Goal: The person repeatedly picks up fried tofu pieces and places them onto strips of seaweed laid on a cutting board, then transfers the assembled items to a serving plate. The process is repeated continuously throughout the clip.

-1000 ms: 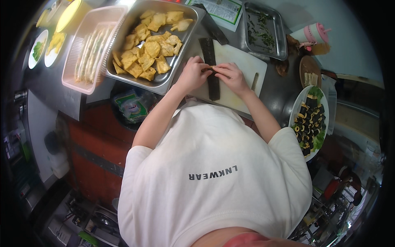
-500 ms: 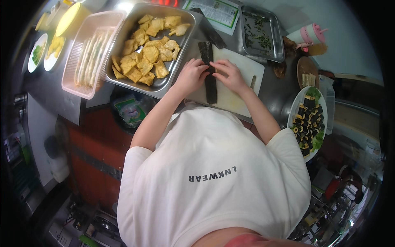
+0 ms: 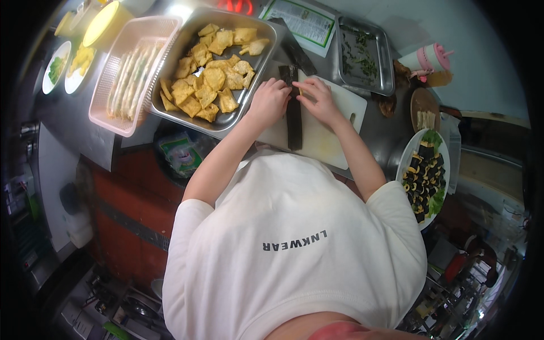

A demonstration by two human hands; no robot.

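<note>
A long dark seaweed strip (image 3: 294, 127) lies lengthwise across the white cutting board (image 3: 323, 136). Over its upper part, my left hand (image 3: 270, 103) has its fingers curled and pinched at the strip's left edge. My right hand (image 3: 319, 101) meets it from the other side, thumb and fingertips pinched on the strip, almost touching the left fingertips. Something small and yellowish shows between the fingers, mostly hidden. More dark seaweed sheets (image 3: 297, 52) lie beyond the board. Left of the board stands a deep steel tray (image 3: 265, 34) of yellow fried tofu pieces (image 3: 214, 79).
A pink basket (image 3: 102, 105) holds long pale rolls. At right sits a white oval plate (image 3: 400, 164) of seaweed rolls on lettuce. A shallow steel tray (image 3: 388, 68) with green leaves, a pink-lidded cup (image 3: 430, 58) and a brown round dish (image 3: 422, 99) stand behind it.
The whole view has shifted slightly, moving the scene a little right and down. Both hands stay pinched at the same part of the seaweed strip, with small finger movements.
</note>
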